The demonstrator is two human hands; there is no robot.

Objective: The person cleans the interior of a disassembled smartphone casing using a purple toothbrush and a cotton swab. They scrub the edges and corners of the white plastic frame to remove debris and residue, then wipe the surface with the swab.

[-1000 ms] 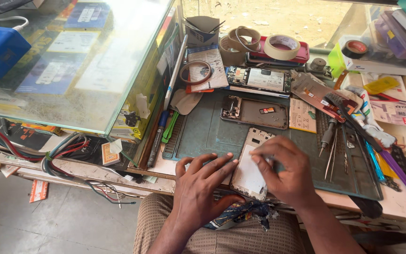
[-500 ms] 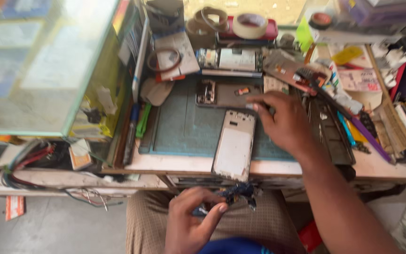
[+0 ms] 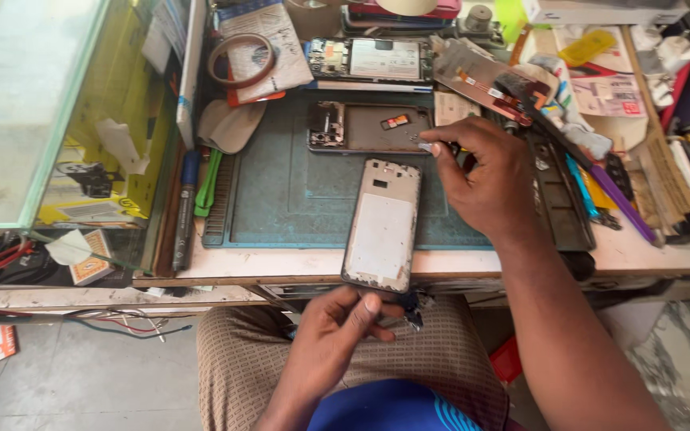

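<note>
Since the earlier frame, right hand point(image 3: 485, 175) had shifted left from the tool clutter to the dark grey phone back housing point(image 3: 369, 128) on the teal work mat point(image 3: 281, 199), fingertips pinched on a small metallic part at the housing's edge. Left hand point(image 3: 337, 339) stayed low over the lap, fingers curled on a small dark item; contents unclear. White-faced phone middle frame point(image 3: 382, 225) lay overhanging the bench edge. Judgement: keep the pinch light and steady the housing.
</note>
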